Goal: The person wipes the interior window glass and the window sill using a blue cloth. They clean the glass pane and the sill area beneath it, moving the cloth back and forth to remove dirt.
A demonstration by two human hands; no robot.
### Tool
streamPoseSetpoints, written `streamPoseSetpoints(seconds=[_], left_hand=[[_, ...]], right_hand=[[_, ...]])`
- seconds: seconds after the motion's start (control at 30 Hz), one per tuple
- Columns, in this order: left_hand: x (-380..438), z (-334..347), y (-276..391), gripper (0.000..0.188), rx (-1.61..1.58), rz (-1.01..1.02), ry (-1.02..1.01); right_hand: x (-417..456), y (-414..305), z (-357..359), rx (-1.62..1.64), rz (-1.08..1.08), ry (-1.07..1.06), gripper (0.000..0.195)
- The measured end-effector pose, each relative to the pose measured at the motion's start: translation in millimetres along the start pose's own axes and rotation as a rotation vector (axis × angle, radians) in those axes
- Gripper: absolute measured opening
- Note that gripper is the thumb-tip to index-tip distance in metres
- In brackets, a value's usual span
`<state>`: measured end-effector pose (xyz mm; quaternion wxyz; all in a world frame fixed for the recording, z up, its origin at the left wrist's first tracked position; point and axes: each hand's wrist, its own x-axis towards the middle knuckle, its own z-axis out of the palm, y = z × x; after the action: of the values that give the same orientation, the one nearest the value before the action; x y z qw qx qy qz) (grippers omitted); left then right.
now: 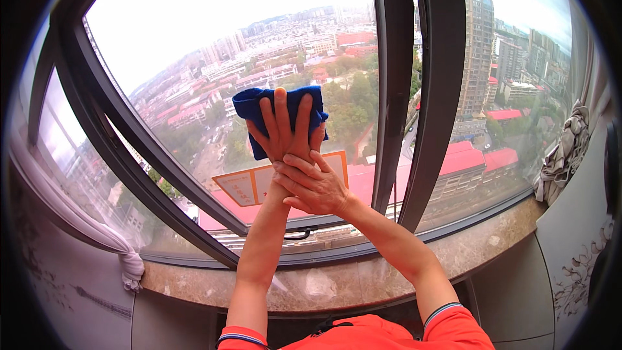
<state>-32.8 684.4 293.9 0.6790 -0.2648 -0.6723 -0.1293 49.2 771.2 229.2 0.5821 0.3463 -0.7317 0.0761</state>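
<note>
A folded blue cloth (286, 112) lies flat against the glass of a tilted-out window sash (388, 87), near its middle. My left hand (284, 129) presses on the cloth with its fingers spread, the cloth between palm and pane. Across the back of that hand and its wrist rests my right hand (313, 182), with no object in it. Behind both hands, low on the pane, is an orange-bordered sticker (245, 187) bearing writing, partly hidden by them.
Below the window runs a brown marble sill (320, 284). A black window handle (299, 235) sits on the sash's lower frame. Gathered curtains hang at the left (129, 257) and right (566, 155). A thick dark mullion (440, 82) stands to the right.
</note>
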Motion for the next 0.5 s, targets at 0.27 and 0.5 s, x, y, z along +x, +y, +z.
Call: streamPoseSetpoints(seconds=[0.27, 0.5], left_hand=[[15.4, -7.0, 7.2, 0.057, 0.055, 0.008, -0.058], [99.1, -15.0, 33.3, 0.054, -0.003, -0.008, -0.016]], right_hand=[[8.7, 3.3, -7.7, -0.033, 0.006, 0.018, 0.049], [56.9, 29.5, -44.2, -0.108, 0.014, 0.118, 0.050]])
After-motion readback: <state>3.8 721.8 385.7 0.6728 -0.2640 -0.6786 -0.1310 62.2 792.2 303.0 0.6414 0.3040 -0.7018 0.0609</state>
